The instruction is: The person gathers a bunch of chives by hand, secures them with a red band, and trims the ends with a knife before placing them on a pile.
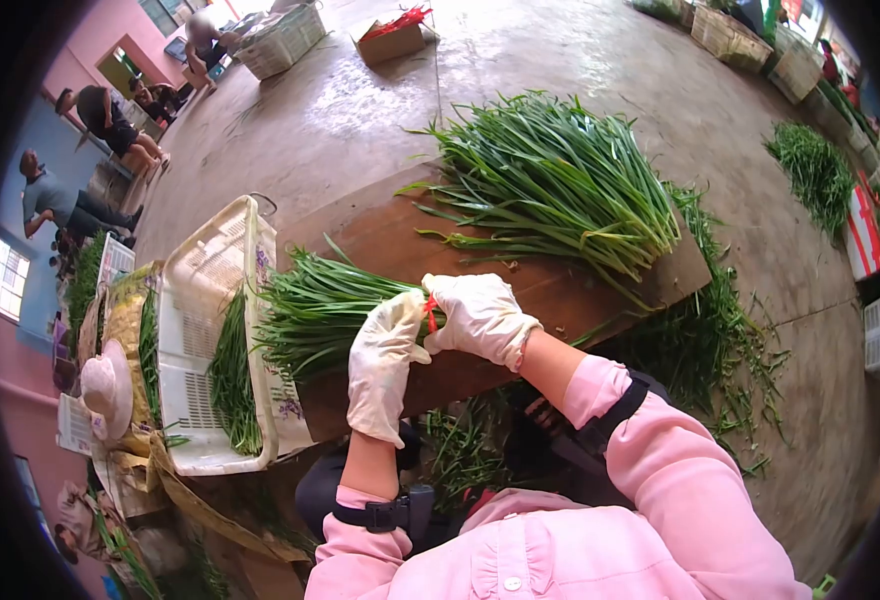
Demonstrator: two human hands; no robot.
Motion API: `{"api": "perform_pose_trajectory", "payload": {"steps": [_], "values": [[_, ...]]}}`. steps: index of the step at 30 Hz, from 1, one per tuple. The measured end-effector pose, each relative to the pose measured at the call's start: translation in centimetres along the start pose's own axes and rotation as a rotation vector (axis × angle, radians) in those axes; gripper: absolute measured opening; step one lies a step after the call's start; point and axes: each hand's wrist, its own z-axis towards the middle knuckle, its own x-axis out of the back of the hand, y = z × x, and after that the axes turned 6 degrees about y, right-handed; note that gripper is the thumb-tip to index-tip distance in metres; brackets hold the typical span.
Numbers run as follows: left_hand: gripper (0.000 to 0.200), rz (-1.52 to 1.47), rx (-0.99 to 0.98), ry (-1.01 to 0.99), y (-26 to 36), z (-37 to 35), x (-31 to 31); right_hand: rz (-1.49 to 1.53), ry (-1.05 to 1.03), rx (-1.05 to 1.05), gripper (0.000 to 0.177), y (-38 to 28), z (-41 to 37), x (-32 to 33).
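A bunch of long green leafy stalks [325,305] lies on the brown wooden board [360,220], its leaves pointing left. My left hand [385,360], in a white glove, is wrapped round the bunch near its right end. From the right, my gloved right hand [480,315] closes on a red tie [431,312] at the same end. The tie shows between the two hands. Behind them, a larger loose pile of green stalks [560,185] rests on the board.
Left of the board stands a white plastic crate [195,340] with green stalks inside. Cut greens [720,370] litter the floor at the right. Farther off are a cardboard box [392,42] with red strips, a white basket [280,40] and several people at the left.
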Motion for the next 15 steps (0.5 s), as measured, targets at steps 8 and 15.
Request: {"api": "perform_pose_trajectory", "payload": {"steps": [8,15], "values": [[0.025,0.08,-0.085,0.036,-3.2,0.3,-1.2,-0.021,0.028,0.019,0.057,0.2,0.1,-0.5],[0.025,0.011,0.018,0.091,-3.4,0.8,-1.3,-0.042,-0.012,0.005,0.063,0.1,0.2,-0.6]]}}
